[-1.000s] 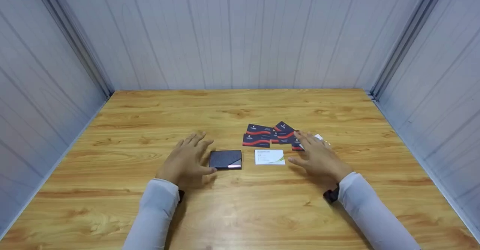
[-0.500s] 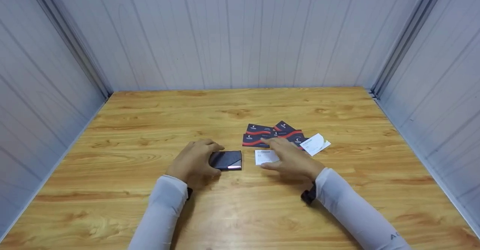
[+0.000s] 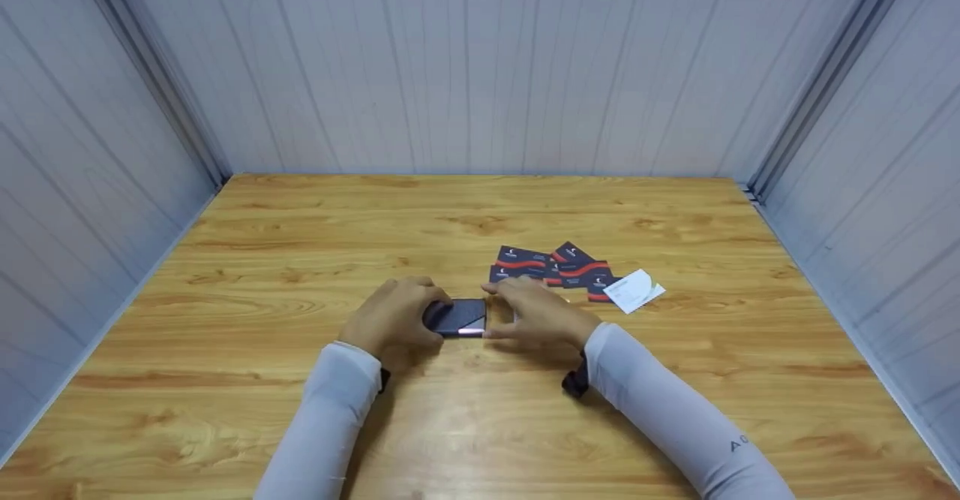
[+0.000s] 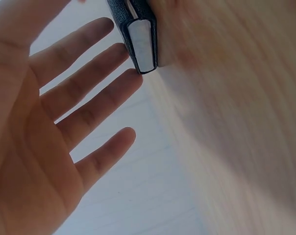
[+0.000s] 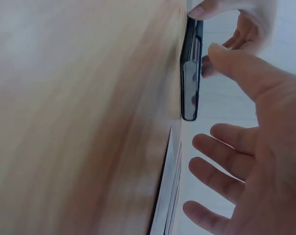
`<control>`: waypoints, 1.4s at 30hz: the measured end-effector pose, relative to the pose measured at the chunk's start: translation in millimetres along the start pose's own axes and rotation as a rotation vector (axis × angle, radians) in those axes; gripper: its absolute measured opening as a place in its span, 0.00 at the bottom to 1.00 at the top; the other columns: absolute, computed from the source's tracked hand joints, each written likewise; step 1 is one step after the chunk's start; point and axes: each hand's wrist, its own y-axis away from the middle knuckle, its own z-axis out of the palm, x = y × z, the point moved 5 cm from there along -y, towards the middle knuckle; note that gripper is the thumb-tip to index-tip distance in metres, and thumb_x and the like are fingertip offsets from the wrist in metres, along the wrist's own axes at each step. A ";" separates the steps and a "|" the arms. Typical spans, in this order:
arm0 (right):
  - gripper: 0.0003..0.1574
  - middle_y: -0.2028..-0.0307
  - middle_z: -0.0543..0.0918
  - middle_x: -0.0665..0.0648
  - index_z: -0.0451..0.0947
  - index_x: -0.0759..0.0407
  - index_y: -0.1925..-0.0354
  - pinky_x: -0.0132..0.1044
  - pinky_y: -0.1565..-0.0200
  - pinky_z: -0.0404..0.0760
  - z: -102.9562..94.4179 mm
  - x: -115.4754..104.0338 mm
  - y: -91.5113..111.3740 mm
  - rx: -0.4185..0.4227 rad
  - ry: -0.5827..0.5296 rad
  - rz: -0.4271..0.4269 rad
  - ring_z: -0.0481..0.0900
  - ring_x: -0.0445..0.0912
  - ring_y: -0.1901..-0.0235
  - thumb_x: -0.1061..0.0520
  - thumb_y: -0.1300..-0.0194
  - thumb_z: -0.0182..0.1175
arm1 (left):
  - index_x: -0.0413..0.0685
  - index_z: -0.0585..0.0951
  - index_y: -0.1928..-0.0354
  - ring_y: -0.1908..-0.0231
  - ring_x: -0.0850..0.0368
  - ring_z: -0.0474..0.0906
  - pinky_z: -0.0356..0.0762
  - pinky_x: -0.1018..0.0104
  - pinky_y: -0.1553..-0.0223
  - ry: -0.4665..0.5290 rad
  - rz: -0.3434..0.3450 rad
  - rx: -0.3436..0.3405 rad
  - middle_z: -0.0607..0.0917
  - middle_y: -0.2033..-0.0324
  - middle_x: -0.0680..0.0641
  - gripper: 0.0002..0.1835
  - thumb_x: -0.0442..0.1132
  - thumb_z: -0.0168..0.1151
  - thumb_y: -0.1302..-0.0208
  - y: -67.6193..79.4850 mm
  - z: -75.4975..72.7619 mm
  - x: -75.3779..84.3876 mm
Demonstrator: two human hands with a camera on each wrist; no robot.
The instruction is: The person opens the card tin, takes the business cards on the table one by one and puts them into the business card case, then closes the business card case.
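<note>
A dark card case (image 3: pixel 457 318) with a shiny metallic corner lies flat on the wooden table. My left hand (image 3: pixel 396 316) grips its left end, thumb at the near edge and fingers at the far edge; the left wrist view has those fingertips against the case (image 4: pixel 140 41). Close to the case's right end, my right hand (image 3: pixel 544 314) is spread with thumb and fingers apart. In the right wrist view, nothing is held between them, and the case (image 5: pixel 189 88) stands just beyond. The right hand hides most of a white card lying under it.
Several dark business cards with red stripes (image 3: pixel 585 273) lie overlapping behind the right hand. A white card (image 3: pixel 634 290) rests at their right end. Pale panel walls (image 3: pixel 480 64) enclose the table (image 3: pixel 322 222) at the back and sides.
My right hand has moved left from the cards, over the near white card, to the case's right end. The left hand has moved right and closed in on the case. The case looks unmoved.
</note>
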 end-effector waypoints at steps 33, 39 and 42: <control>0.40 0.43 0.77 0.53 0.73 0.57 0.32 0.43 0.37 0.68 9.3 -5.1 -17.9 0.001 -0.095 0.015 0.69 0.48 0.40 0.44 0.37 0.71 | 0.50 0.90 0.56 0.66 0.60 0.79 0.79 0.62 0.62 0.018 0.028 0.034 0.87 0.63 0.52 0.21 0.39 0.79 0.59 -4.2 -2.8 4.0; 0.40 0.41 0.76 0.53 0.73 0.55 0.32 0.42 0.36 0.67 9.6 -3.7 -18.1 -0.009 -0.115 0.041 0.68 0.47 0.39 0.44 0.37 0.71 | 0.51 0.90 0.56 0.66 0.61 0.78 0.79 0.62 0.61 0.013 0.004 0.020 0.86 0.64 0.53 0.21 0.39 0.78 0.59 -5.7 -2.0 1.6; 0.40 0.40 0.76 0.53 0.73 0.55 0.32 0.42 0.35 0.67 8.9 -3.4 -18.5 -0.010 -0.122 0.040 0.68 0.47 0.39 0.44 0.37 0.71 | 0.52 0.90 0.56 0.66 0.62 0.78 0.78 0.63 0.61 0.039 -0.022 0.005 0.86 0.64 0.55 0.21 0.40 0.78 0.59 -5.5 -2.9 0.2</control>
